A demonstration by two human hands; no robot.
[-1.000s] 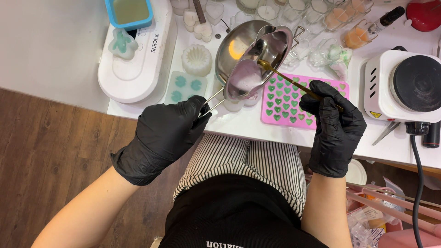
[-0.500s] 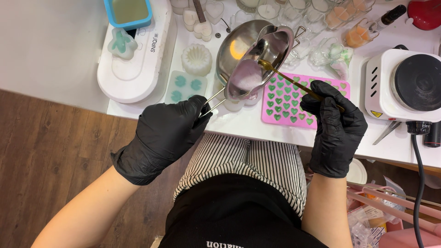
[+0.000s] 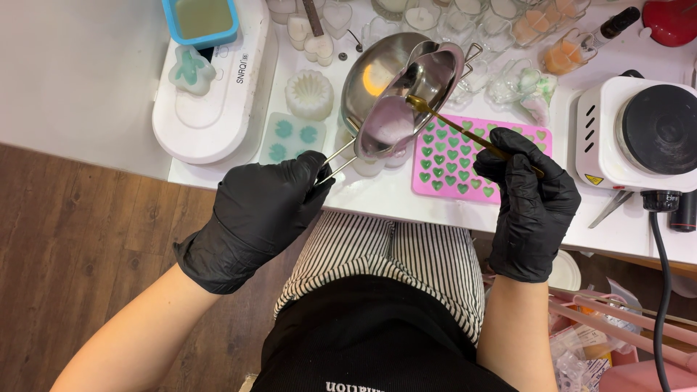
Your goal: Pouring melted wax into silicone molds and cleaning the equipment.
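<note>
In the head view, the left hand point(image 3: 255, 214), in a black glove, sits left of centre with its fingers curled tight around the thin wire handle of a small steel melting pot point(image 3: 406, 98). The pot is held tilted above the white table point(image 3: 385, 196), near the upper middle of the frame, and just in front of a larger steel bowl point(image 3: 370, 62) that it partly covers. The right hand point(image 3: 530, 207), also in a black glove, is right of centre; its fingers are pinched together on the end of a slim gold spoon point(image 3: 465, 131), whose bowl reaches up and left into the pot.

Inside the pot lies a pale pink, cloudy mass gathered toward its lower lip; the upper wall is bare, shiny metal.

Below the spoon, a pink mould tray point(image 3: 435, 163) with green heart shapes lies flat near the table's front edge, just beside the right hand. A white hot plate point(image 3: 639, 134) with a dark round top stands at the right edge. A white oval device point(image 3: 210, 109) fills the upper left, and a pale scalloped candle point(image 3: 310, 94) stands beside it. Small glass cups crowd the top edge. A bare strip of table runs along the front edge under the pot.
</note>
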